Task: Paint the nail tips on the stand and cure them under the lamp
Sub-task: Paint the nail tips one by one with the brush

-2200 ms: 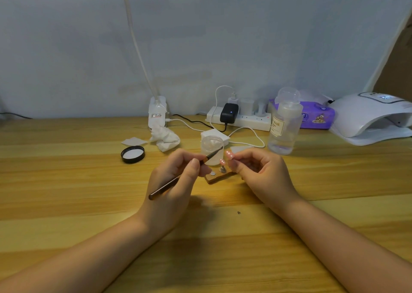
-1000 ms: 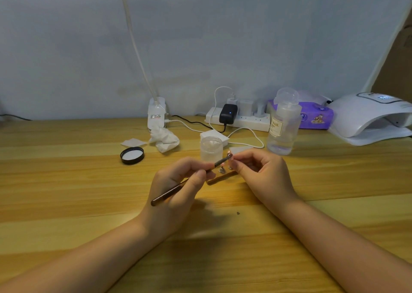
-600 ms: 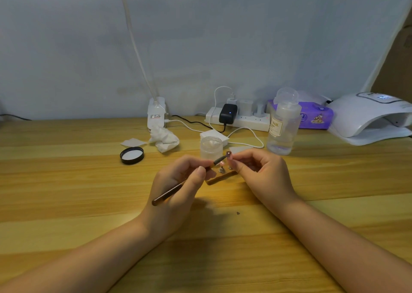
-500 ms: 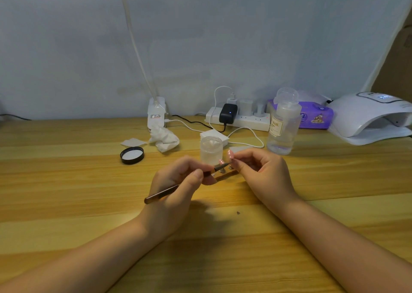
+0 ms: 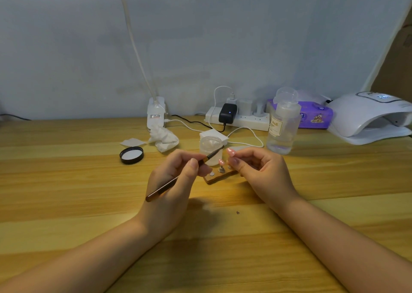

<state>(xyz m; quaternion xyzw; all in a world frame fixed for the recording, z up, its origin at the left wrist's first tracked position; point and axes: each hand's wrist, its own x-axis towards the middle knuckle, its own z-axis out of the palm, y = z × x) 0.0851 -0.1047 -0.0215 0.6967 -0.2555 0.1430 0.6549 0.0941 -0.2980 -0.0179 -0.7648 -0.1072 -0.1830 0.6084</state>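
A small wooden stand point(image 5: 217, 178) with metal pegs lies at the middle of the table. One peg carries a pink nail tip point(image 5: 221, 161). My left hand point(image 5: 174, 181) grips a thin brown brush point(image 5: 161, 191); its bristle end points up and right, in front of a clear jar point(image 5: 209, 144). My right hand point(image 5: 263, 174) has thumb and forefinger curled at the stand's right end, pinching it there; what lies under the thumb is hidden. The white curing lamp point(image 5: 367, 114) sits at the far right.
A black lid point(image 5: 131, 155), a crumpled tissue point(image 5: 163, 137) and a desk lamp base point(image 5: 156, 112) are back left. A power strip point(image 5: 238, 119) with cables, a clear bottle point(image 5: 282, 125) and a purple wipes pack point(image 5: 316, 116) stand behind the stand.
My left hand has tilted the brush, lifting its bristle end off the pink nail tip up to the front of the jar. The right hand has stayed at the stand.
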